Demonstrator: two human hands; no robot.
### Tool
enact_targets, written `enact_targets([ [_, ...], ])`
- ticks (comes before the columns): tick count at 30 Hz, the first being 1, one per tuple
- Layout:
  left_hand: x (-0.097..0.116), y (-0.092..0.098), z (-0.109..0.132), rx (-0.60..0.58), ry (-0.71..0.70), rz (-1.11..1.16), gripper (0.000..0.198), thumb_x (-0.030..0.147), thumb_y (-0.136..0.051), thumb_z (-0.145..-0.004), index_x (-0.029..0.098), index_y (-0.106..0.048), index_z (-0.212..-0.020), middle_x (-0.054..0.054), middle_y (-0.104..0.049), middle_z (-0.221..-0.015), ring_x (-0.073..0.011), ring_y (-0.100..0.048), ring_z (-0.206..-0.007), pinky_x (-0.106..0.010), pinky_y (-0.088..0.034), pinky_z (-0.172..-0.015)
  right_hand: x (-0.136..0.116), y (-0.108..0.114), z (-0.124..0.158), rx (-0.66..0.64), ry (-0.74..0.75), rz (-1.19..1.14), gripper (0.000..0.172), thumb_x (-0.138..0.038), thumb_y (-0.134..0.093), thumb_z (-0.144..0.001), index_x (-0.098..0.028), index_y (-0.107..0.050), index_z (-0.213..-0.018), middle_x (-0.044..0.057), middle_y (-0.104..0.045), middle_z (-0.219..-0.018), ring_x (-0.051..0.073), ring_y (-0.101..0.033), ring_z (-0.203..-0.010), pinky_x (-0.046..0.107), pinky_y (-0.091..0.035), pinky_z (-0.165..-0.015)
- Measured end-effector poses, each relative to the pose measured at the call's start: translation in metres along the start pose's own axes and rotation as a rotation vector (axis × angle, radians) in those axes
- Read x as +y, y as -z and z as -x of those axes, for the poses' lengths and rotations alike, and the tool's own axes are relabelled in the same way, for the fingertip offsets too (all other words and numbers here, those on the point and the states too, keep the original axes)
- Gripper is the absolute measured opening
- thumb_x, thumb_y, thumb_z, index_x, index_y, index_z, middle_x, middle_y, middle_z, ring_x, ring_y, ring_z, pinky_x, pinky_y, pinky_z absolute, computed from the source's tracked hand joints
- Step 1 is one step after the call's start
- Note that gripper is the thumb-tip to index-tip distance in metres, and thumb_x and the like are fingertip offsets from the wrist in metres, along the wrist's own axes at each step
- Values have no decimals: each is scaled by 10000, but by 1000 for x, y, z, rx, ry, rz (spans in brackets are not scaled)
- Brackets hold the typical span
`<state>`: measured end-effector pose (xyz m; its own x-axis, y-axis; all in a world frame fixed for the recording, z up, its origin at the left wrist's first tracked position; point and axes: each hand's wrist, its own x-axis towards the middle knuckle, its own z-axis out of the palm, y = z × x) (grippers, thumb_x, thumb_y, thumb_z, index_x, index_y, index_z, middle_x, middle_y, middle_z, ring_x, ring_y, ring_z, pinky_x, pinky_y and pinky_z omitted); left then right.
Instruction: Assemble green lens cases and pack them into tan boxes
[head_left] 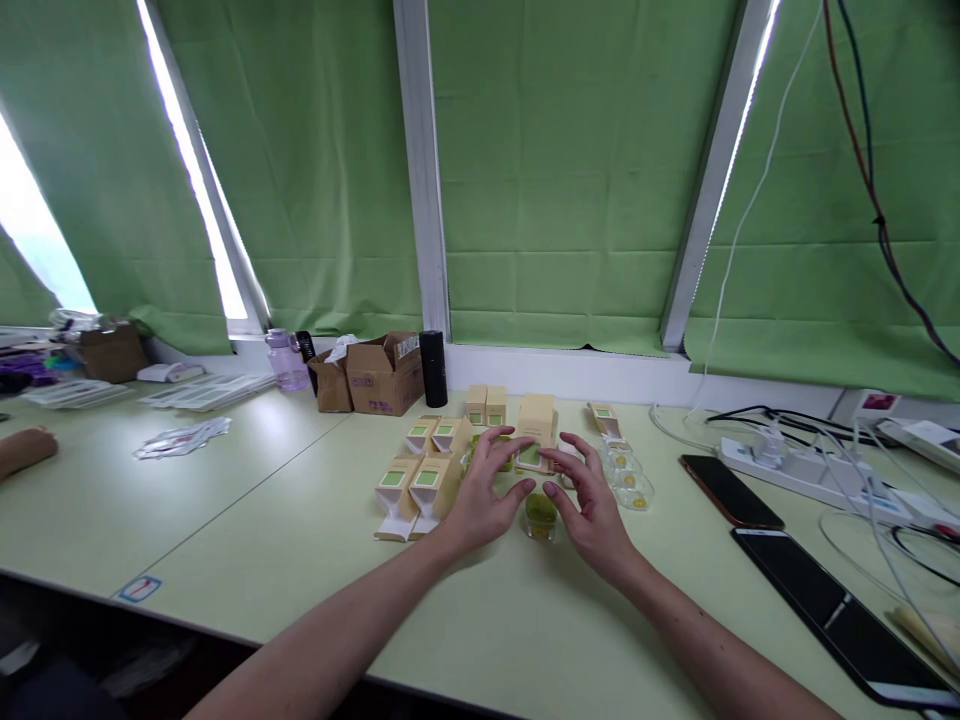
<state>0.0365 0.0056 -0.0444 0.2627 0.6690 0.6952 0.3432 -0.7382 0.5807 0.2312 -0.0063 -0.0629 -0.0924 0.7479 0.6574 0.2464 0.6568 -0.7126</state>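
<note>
Between my two hands, a small clear cup with a round green item (540,513) stands on the table (480,630). My left hand (491,492) is raised just left of it, fingers curved and apart. On the other side my right hand (589,498) mirrors it, also with fingers spread. Neither hand visibly holds anything. Several cream boxes with green labels (426,480) stand left of my left hand, some with open flaps. Behind the hands is a taller cream box (537,415), with more green items (480,450) partly hidden by my left hand. Clear lids or cups (628,478) lie at the right.
Two small boxes (486,405), a black cylinder (433,369) and a brown carton (385,375) stand at the back. Phones (731,490) and a power strip (810,470) with cables lie right. Another person's hand (30,447) rests far left.
</note>
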Motion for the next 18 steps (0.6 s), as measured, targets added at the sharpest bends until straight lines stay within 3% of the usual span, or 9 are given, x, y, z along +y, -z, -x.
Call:
enact_targets([
  [3,-1,1,1,-23,-41,-39,514,261,-646,-966,343,-548,-1464,-106,-407,-1502,-298,-411,-1456,-513,-446,-1189,-1,1,0,-21,-4,15,348,-412,-586,-1001,-335,-660,-1333,83,-374,-1621,301,-394,-1499,471,-482,-1135],
  [7,-3,1,1,-19,-67,-79,565,296,-625,-982,328,-484,-1528,-124,-398,-1537,-318,-387,-1479,-542,-412,-1211,0,0,3,-43,15,38,372,-388,-580,-1003,-343,-633,-1369,64,-309,-1681,296,-413,-1494,516,-403,-1200],
  [11,-5,2,-1,6,-55,-60,543,325,-606,-1000,293,-479,-1527,-133,-430,-1548,-310,-389,-1490,-542,-374,-1236,-3,0,4,-49,77,74,446,-359,-598,-991,-358,-563,-1435,63,-269,-1703,307,-425,-1490,544,-415,-1191],
  [18,-11,0,-1,61,94,32,540,421,-596,-1007,248,-462,-1501,-148,-519,-1510,-294,-536,-1356,-483,-491,-1104,-11,1,5,-97,154,102,510,-298,-573,-993,-350,-483,-1492,65,-294,-1704,310,-305,-1566,566,-408,-1194],
])
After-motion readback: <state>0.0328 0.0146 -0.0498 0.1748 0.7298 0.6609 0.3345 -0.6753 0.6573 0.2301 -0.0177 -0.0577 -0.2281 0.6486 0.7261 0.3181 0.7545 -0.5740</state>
